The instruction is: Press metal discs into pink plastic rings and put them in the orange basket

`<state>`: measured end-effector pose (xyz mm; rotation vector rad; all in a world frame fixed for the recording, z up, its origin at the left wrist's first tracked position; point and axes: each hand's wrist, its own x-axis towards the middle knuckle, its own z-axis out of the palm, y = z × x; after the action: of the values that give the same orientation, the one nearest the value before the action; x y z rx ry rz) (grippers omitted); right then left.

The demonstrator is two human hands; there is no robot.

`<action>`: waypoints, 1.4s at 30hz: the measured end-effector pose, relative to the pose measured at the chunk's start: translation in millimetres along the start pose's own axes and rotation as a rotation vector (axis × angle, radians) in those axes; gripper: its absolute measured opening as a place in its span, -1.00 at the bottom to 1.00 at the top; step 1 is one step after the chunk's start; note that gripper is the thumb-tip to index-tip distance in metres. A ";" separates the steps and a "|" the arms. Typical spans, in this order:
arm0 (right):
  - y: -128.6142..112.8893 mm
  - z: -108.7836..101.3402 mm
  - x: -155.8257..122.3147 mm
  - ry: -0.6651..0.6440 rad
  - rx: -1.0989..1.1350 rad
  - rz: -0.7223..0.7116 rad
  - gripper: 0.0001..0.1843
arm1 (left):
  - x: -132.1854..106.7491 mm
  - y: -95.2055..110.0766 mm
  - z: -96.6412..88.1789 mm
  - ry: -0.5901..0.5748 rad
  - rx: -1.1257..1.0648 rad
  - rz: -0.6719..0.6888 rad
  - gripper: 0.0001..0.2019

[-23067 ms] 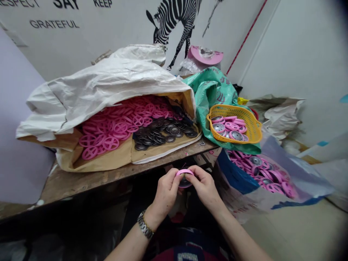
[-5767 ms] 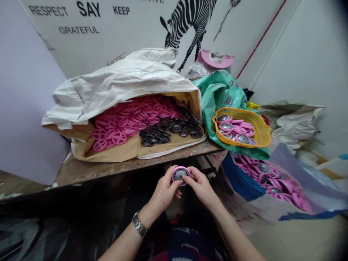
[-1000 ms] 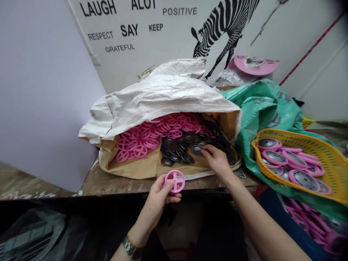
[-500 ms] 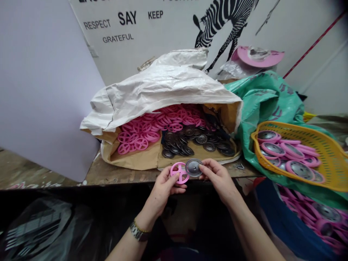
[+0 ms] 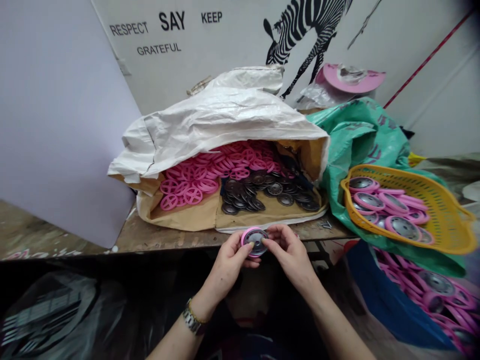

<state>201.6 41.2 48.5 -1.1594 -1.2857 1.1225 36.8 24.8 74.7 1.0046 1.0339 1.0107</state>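
Note:
Between my two hands, just in front of the bench edge, a dark grey disc (image 5: 256,240) lies against a pink spoked ring (image 5: 244,242), whose rim shows around the disc's left and lower side. My left hand (image 5: 234,252) is closed on the ring, thumb on the disc's face. My right hand (image 5: 283,245) is closed at the disc's right edge, thumb pressed on its face. Behind them, a white sack (image 5: 221,117) lies open, with loose pink rings (image 5: 193,195) on the left and dark discs (image 5: 240,195) on the right.
A yellow basket (image 5: 455,220) of joined pink-and-grey wheels sits at right on a green sack (image 5: 375,125). Below it, a blue container (image 5: 378,290) holds more wheels. A pale panel (image 5: 63,120) stands at left. The wooden bench (image 5: 165,241) ends just behind my hands.
The grey disc has moved left from beside the pink ring onto it. My right hand has come in closer to my left. The view has shifted slightly.

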 end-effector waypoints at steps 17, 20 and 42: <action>-12.7 -3.9 -10.2 -0.120 0.109 0.035 -0.83 | -2.8 1.2 3.8 -0.143 0.243 0.159 -0.71; -11.5 -4.5 -12.9 -0.102 0.078 0.037 -0.84 | -1.0 -3.6 5.4 -0.106 0.342 0.210 -0.70; -13.8 -10.3 -3.6 -0.012 0.056 0.125 -0.99 | 24.2 -34.3 -0.8 -0.177 0.434 0.045 -0.54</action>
<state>211.4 36.3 62.3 -1.2060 -1.1968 1.2504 46.6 40.5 37.1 1.4496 1.1098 0.7298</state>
